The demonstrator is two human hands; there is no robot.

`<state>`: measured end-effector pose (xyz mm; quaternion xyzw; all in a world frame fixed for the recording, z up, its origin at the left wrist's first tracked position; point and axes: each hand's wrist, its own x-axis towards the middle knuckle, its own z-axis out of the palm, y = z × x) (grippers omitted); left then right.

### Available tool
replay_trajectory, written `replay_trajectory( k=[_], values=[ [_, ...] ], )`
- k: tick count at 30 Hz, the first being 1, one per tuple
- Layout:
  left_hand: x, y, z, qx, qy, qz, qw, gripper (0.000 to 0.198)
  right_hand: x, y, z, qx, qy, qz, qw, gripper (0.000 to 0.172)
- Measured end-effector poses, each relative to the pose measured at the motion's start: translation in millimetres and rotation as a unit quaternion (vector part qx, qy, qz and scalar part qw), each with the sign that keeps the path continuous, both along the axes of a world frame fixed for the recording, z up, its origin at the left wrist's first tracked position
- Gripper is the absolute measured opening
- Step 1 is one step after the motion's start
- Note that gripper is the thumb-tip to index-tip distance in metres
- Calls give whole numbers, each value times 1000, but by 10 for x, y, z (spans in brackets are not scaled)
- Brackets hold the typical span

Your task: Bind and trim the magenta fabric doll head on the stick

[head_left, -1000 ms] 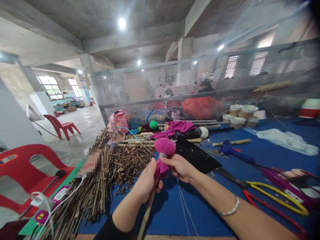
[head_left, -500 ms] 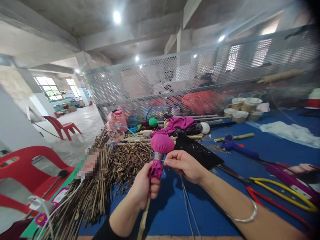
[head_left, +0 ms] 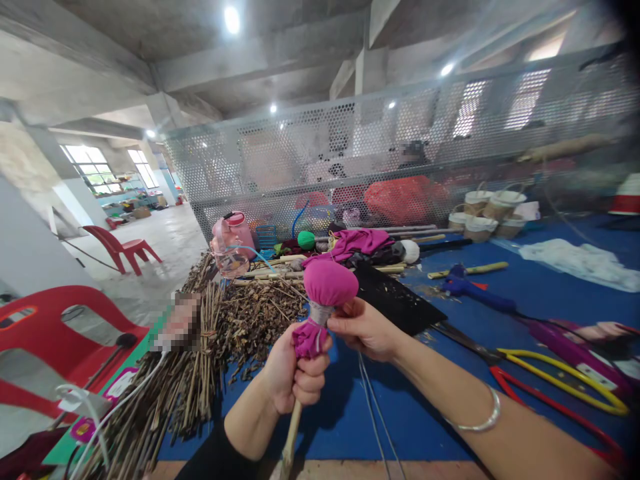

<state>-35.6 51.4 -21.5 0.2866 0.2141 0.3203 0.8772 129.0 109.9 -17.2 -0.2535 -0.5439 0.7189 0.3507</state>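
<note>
My left hand (head_left: 296, 373) is closed around a wooden stick (head_left: 291, 437) just under its cloth-covered head. The magenta cloth head (head_left: 330, 283) is round and padded, tilted a little to the right. Grey string (head_left: 321, 312) is wound about the neck, and the gathered cloth tail (head_left: 309, 339) flares out below it over my left fingers. My right hand (head_left: 369, 330) is pinched at the right side of the neck, its fingertips on the string and partly hidden behind the head. Loose grey strands (head_left: 371, 407) hang beneath my right hand toward the table's front edge.
Bundled dry stalks (head_left: 165, 387) cover the left side. Behind lie magenta cloth (head_left: 363, 244), a green ball (head_left: 306, 240) and a black sheet (head_left: 397, 300). To the right are long-bladed shears (head_left: 560, 373), a blue-handled tool (head_left: 475, 293) and small pots (head_left: 480, 228). Perforated metal panels (head_left: 300, 153) stand behind.
My right fingers have moved in against the neck, from holding a short strand taut beside it. The cloth head has risen slightly and shifted right. My left hand keeps its grip.
</note>
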Motion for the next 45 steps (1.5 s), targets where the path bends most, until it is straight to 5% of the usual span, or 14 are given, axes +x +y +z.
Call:
replay_trajectory(
  k=[3, 5, 9, 15, 17, 19, 21, 24, 29, 34, 39, 42, 45],
  values=[
    [34, 68, -44, -28, 55, -13, 998, 39, -5, 25, -47, -21, 2, 18, 1000, 47],
    [71, 96, -52, -43, 149, 82, 985, 46, -1, 58, -71, -24, -1, 1, 1000, 46],
    [178, -15, 21, 97, 277, 350, 890, 50, -4, 102, -78, -15, -29, -50, 998, 44],
    [403, -165, 27, 262, 386, 407, 785, 51, -34, 66, -68, 38, -46, -48, 997, 40],
    [404, -112, -2, 226, 386, 388, 806, 42, 5, 73, -34, 83, -44, -25, 995, 40],
    [350, -53, 1, 150, 346, 329, 866, 43, 69, 87, 17, 109, -68, -6, 992, 38],
    [276, -16, 35, 78, 280, 264, 920, 46, 129, 89, 73, 109, -92, -6, 990, 37],
    [210, -5, 94, 26, 195, 203, 959, 45, 169, 47, 137, 88, -66, -9, 994, 37],
    [241, -13, 108, 32, 135, 190, 972, 45, 143, -41, 159, 29, 27, -3, 999, 36],
    [225, -22, 87, 35, 96, 162, 982, 46, 115, -2, 122, 40, 15, 1, 999, 36],
    [131, -34, 37, 25, 40, 46, 998, 47, 89, 13, 87, 17, 3, -11, 1000, 40],
    [110, -18, 14, -15, 86, 3, 996, 54, 77, -3, 62, -7, -4, 18, 1000, 47],
    [144, -27, 31, -22, 204, 107, 973, 62, 61, -3, 33, 9, -15, 8, 1000, 43]
  ],
)
